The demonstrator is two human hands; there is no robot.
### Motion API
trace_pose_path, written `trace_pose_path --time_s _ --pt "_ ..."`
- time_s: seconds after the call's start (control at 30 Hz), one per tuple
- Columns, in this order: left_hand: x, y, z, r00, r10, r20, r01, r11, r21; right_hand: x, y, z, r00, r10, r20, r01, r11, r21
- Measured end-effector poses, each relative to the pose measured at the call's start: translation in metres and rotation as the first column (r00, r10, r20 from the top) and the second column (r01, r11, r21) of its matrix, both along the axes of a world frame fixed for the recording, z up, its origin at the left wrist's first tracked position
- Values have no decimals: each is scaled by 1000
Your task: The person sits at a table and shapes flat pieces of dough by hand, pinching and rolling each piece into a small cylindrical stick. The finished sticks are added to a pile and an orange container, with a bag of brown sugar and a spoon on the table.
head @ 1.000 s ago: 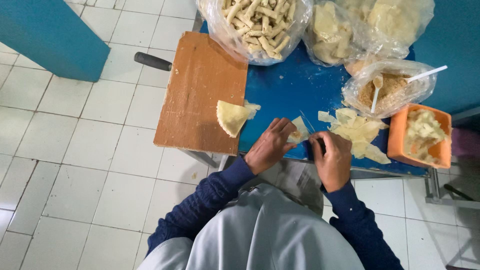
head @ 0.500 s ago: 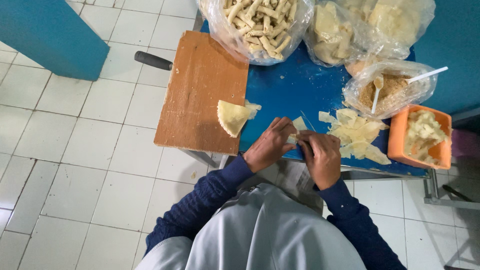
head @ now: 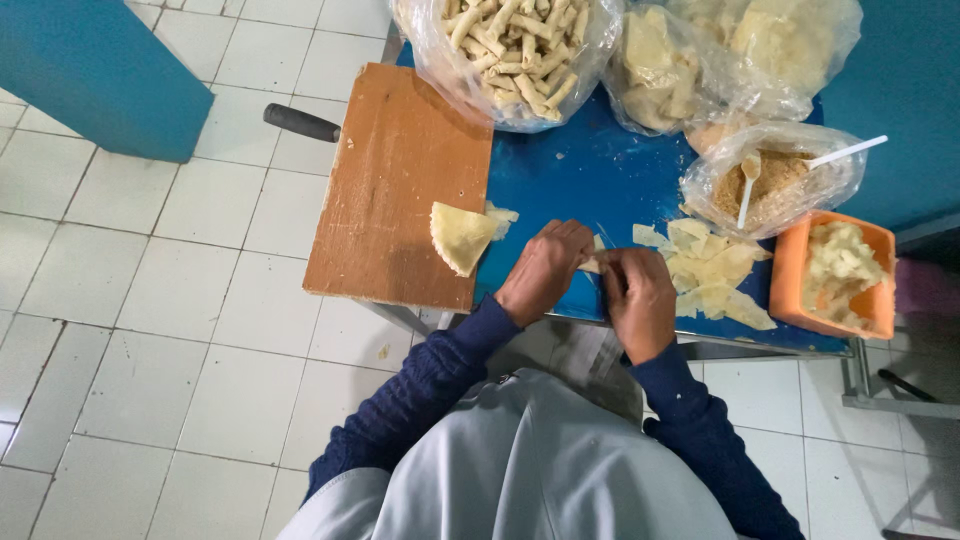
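1. Knife handle (head: 300, 123), black, at 10 o'clock of the scene, jutting from under the board's far left edge, over the white tiled floor (head: 150, 300).
2. Wooden cutting board (head: 400, 190), brown, lying on the left part of the blue table (head: 590, 170).
3. Folded wrapper (head: 458, 236), pale yellow wedge, resting on the board's right edge, at 9 o'clock of the hands.
4. Left hand (head: 543, 270), fingers closed together, pinched on the small pastry piece (head: 592, 265).
5. Small pastry piece, pale, held between both hands just above the table's near edge, at 6 o'clock of the stick bag.
6. Right hand (head: 638, 300), fingertips clamped on the same piece, touching the left hand.
7. Bag of rolled sticks (head: 510, 50), clear plastic, at 12 o'clock.
8. Pile of wrappers (head: 715, 275), loose sheets, at 3 o'clock of the hands.
9. Bag of crumbs (head: 775, 180) with white spoon (head: 745, 190) inside, at 2 o'clock.
10. Orange tub (head: 800, 280), holding pale filling, far right.
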State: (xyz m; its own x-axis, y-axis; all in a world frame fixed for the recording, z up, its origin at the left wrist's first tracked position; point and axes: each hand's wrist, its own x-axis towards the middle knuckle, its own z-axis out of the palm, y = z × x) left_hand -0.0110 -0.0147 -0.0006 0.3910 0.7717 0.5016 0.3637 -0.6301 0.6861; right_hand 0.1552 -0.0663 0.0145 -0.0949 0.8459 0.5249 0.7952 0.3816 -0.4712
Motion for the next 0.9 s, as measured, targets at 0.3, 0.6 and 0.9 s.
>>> trace_pose_path --time_s 0.3,0.6,0.9 --pt "-11 -14 11 994 -110 28 110 994 -13 1 -1 15 990 97 99 -100 995 20" --pt "-7 -8 9 994 -87 60 94 988 -127 13 8 12 978 206 36 -205 978 -27" --pt "-9 -18 14 999 -48 17 47 997 54 16 19 0 990 137 27 -135 988 -70"
